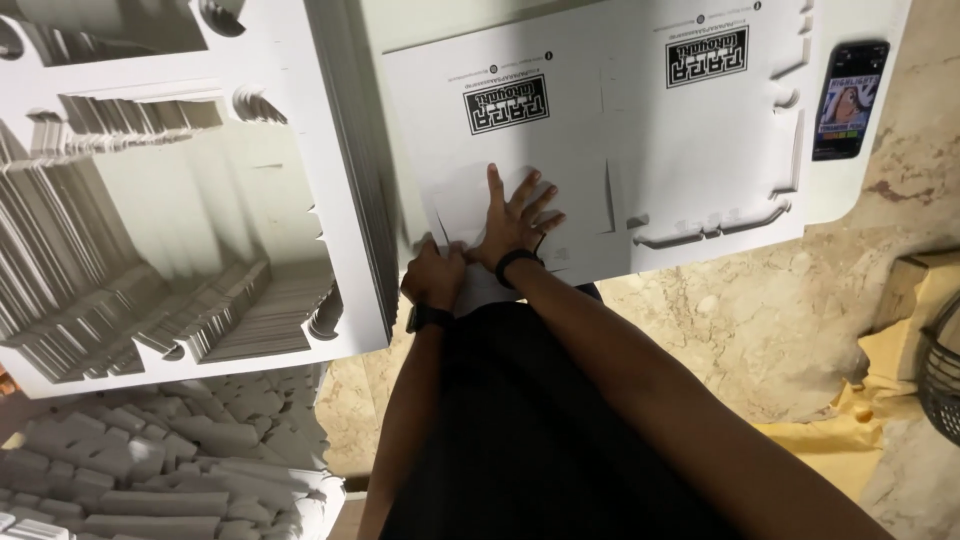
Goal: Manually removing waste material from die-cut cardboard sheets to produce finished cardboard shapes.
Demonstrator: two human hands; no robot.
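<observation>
Head view, and we're looking straight down at a white die-cut card sheet (pixel 690 160) spread across the upper middle of the frame. Our right hand (pixel 515 222) is flat on it, fingers spread wide and pointing up the frame, palm pressing a folded flap (pixel 470 200) near the sheet's lower edge; it grips nothing, just bears down. Our left hand (pixel 435 275) sits right beside it, lower and to the left, curled closed at the sheet's near edge, and it looks pinched on the card there, though we can't see exactly what the fingers have. Both wrists wear dark bands. Left of the hands, a tall stack of cut sheets (pixel 190 200) fills the upper left, with a heap of white offcuts (pixel 150 470) in the lower left corner. Up in the upper right, a phone (pixel 850 98) lies on the card's corner, screen lit. Marble floor (pixel 760 330) shows at the right.
</observation>
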